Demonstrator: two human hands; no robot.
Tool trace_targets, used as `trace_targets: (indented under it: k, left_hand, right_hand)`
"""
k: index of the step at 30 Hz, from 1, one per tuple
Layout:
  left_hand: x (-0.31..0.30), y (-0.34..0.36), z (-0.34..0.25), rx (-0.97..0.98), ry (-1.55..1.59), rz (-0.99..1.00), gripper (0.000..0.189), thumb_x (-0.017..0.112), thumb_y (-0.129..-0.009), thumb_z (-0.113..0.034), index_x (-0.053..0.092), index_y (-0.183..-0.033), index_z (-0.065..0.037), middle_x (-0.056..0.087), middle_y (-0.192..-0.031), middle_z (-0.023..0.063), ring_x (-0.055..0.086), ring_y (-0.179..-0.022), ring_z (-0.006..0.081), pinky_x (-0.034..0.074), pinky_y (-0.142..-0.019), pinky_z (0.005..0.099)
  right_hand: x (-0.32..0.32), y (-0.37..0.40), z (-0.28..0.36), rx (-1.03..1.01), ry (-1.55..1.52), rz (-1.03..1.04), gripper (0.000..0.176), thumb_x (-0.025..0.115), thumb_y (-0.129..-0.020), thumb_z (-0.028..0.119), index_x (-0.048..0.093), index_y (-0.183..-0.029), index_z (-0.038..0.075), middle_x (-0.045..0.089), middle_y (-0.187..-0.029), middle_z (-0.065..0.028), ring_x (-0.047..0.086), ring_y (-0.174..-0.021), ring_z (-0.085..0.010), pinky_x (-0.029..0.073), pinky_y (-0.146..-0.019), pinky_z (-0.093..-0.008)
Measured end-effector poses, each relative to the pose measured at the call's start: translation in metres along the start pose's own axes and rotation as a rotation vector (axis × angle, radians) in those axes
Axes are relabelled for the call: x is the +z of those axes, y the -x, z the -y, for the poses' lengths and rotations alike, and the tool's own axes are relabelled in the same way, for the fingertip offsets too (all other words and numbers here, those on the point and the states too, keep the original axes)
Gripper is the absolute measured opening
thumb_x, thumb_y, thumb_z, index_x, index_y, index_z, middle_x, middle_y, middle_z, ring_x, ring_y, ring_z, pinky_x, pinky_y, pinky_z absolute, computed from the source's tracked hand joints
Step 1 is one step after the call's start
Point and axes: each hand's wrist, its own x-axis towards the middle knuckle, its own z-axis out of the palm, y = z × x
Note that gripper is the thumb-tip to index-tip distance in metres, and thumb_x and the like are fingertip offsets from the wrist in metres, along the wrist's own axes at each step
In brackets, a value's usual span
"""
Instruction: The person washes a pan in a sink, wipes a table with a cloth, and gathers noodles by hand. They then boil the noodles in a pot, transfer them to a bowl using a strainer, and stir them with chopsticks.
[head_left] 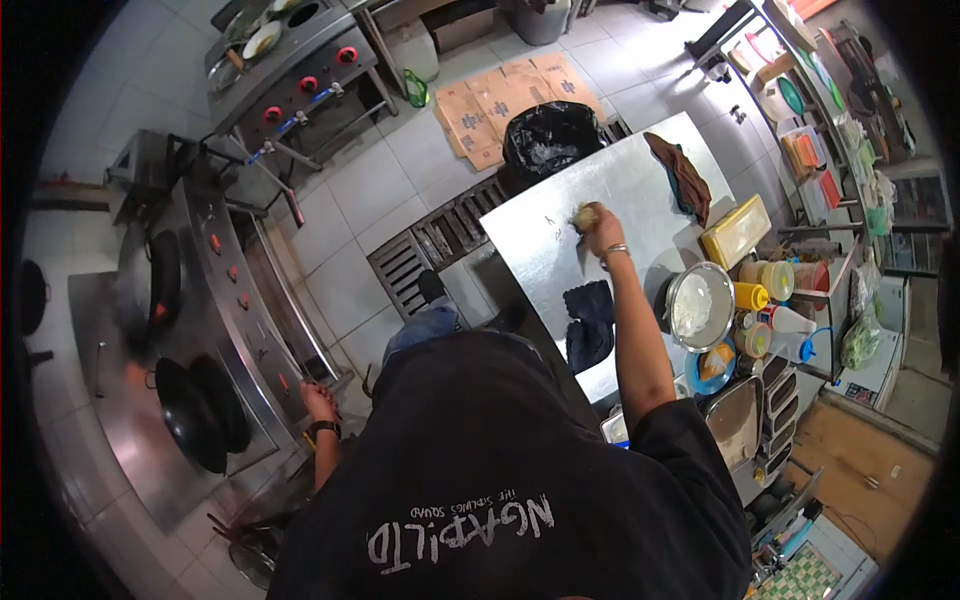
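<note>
My right hand (604, 234), with a bracelet at the wrist, is closed around a small pale-brown wad (585, 217) pressed near the top of the steel table (545, 265). Its exact kind is too small to make out. Dark specks lie on the steel just left of it. A dark folded cloth (590, 320) lies nearer to me, below my forearm. My left hand (320, 402), wearing a black wristband, is down beside the front edge of the steel stove (215, 300). Its fingers look curled, and what they hold, if anything, is hidden.
Black woks (190, 415) sit on the stove at left. A bin with a black liner (550, 145) stands beyond the table, near flattened cardboard (500, 100). A brown cloth (685, 180), a yellow box (735, 230), a metal bowl of white powder (700, 305) and bottles line the table's right side.
</note>
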Motion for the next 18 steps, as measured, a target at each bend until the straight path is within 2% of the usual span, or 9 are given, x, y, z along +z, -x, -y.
trace_targets:
  k: [1, 2, 5, 7, 8, 10, 14, 17, 18]
  left_hand:
    - [0.016, 0.019, -0.004, 0.132, -0.102, -0.133, 0.034, 0.043, -0.091, -0.046, 0.039, -0.072, -0.018, 0.034, -0.054, -0.0021, 0.032, -0.04, 0.012, 0.024, -0.033, 0.0274]
    - [0.014, 0.023, 0.005, 0.122, -0.09, -0.142, 0.034, 0.043, -0.091, -0.046, 0.039, -0.072, -0.018, 0.034, -0.054, -0.0021, 0.032, -0.04, 0.012, 0.024, -0.033, 0.0274]
    - [-0.008, 0.026, 0.028, 0.067, -0.08, -0.1, 0.04, 0.038, -0.093, -0.046, 0.036, -0.065, -0.018, 0.031, -0.051, -0.0025, 0.027, -0.039, 0.0118, 0.023, -0.033, 0.0298]
    - [-0.041, 0.021, 0.06, 0.129, -0.317, 0.003, 0.044, 0.035, -0.094, -0.049, 0.033, -0.063, -0.018, 0.027, -0.048, -0.0029, 0.025, -0.037, 0.0124, 0.021, -0.034, 0.0316]
    - [-0.057, 0.012, 0.077, 0.124, -0.315, 0.005, 0.044, 0.035, -0.094, -0.049, 0.033, -0.063, -0.018, 0.027, -0.048, -0.0029, 0.025, -0.037, 0.0124, 0.021, -0.034, 0.0316]
    - [-0.076, -0.002, 0.1, -0.081, 0.072, -0.175, 0.044, 0.033, -0.095, -0.05, 0.032, -0.064, -0.019, 0.026, -0.046, -0.003, 0.023, -0.036, 0.0131, 0.02, -0.035, 0.0317]
    - [-0.087, -0.001, 0.105, -0.017, -0.184, -0.377, 0.046, 0.033, -0.095, -0.051, 0.032, -0.061, -0.019, 0.029, -0.046, -0.0022, 0.024, -0.035, 0.0152, 0.019, -0.035, 0.0312]
    - [-0.126, -0.04, 0.119, -0.202, -0.064, -0.167, 0.047, 0.032, -0.094, -0.053, 0.034, -0.062, -0.019, 0.03, -0.046, -0.0022, 0.025, -0.034, 0.0155, 0.019, -0.034, 0.0306]
    - [-0.125, -0.04, 0.117, -0.201, -0.063, -0.169, 0.047, 0.032, -0.094, -0.053, 0.034, -0.062, -0.019, 0.03, -0.046, -0.0022, 0.025, -0.034, 0.0155, 0.019, -0.034, 0.0306]
  right_hand:
    - [-0.026, 0.011, 0.019, 0.053, 0.025, -0.041, 0.037, 0.056, -0.082, 0.004, 0.05, -0.118, 0.01, 0.064, -0.102, -0.0192, 0.063, -0.092, -0.0343, 0.05, -0.079, -0.0407]
    - [-0.036, 0.015, 0.018, 0.043, 0.037, -0.033, 0.037, 0.056, -0.082, 0.004, 0.05, -0.118, 0.01, 0.064, -0.102, -0.0192, 0.063, -0.092, -0.0343, 0.05, -0.079, -0.0407]
    - [-0.06, 0.025, 0.0, 0.003, -0.159, -0.136, 0.034, 0.052, -0.085, 0.001, 0.048, -0.119, 0.008, 0.064, -0.105, -0.0156, 0.063, -0.094, -0.0283, 0.05, -0.08, -0.0369]
    - [-0.066, 0.03, -0.009, -0.079, -0.454, -0.177, 0.032, 0.049, -0.088, 0.0, 0.047, -0.119, 0.007, 0.064, -0.101, -0.0109, 0.062, -0.092, -0.0217, 0.049, -0.079, -0.0325]
    - [-0.067, 0.03, -0.015, -0.079, -0.448, -0.177, 0.032, 0.049, -0.088, 0.0, 0.047, -0.119, 0.007, 0.064, -0.101, -0.0109, 0.062, -0.092, -0.0217, 0.049, -0.079, -0.0325]
    - [-0.065, 0.031, -0.023, -0.136, -0.347, -0.266, 0.033, 0.055, -0.084, 0.008, 0.049, -0.117, 0.009, 0.067, -0.093, -0.0111, 0.065, -0.085, -0.0243, 0.05, -0.076, -0.034]
    - [-0.063, 0.037, -0.025, 0.084, -0.386, -0.278, 0.032, 0.06, -0.083, 0.012, 0.05, -0.113, 0.006, 0.066, -0.091, -0.0117, 0.065, -0.084, -0.024, 0.05, -0.075, -0.0335]
    - [-0.064, 0.03, -0.029, 0.112, -0.207, -0.333, 0.035, 0.064, -0.081, 0.016, 0.049, -0.111, 0.006, 0.067, -0.088, -0.0108, 0.064, -0.076, -0.0214, 0.049, -0.069, -0.0328]
    - [-0.073, 0.032, -0.013, 0.174, -0.106, -0.261, 0.036, 0.066, -0.08, 0.017, 0.05, -0.11, 0.006, 0.067, -0.087, -0.0114, 0.063, -0.073, -0.0208, 0.049, -0.066, -0.0328]
